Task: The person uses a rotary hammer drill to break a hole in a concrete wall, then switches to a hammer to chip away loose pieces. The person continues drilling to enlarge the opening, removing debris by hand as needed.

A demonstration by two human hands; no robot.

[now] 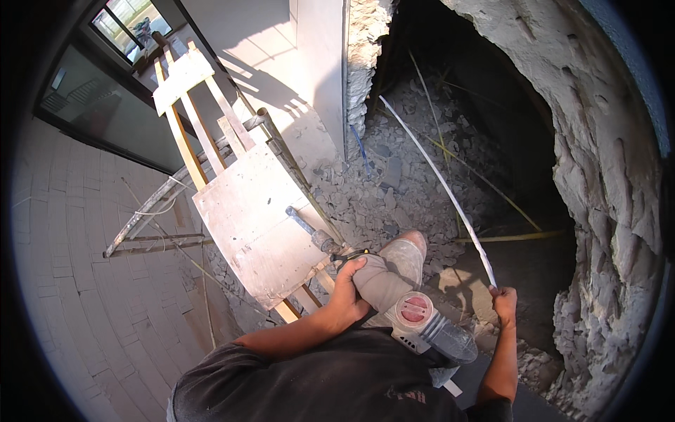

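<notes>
Left hand (pixel 349 292) grips a power tool (pixel 413 309) — dark shirt (pixel 302 380) hiding part — while right hand (pixel 504 304) clenches a white strip (pixel 451 195).

No text, number or sign readable. Possible lettering in one spot: the dark shirt (pixel 302 380) carries a small patch of faint, reddish-pale print (pixel 409 395) close to the lower edge of view; too blurred to make out. Power tool (pixel 383 283): round red dial (pixel 413 308) with pale rim; any markings there too small to tell.
</notes>
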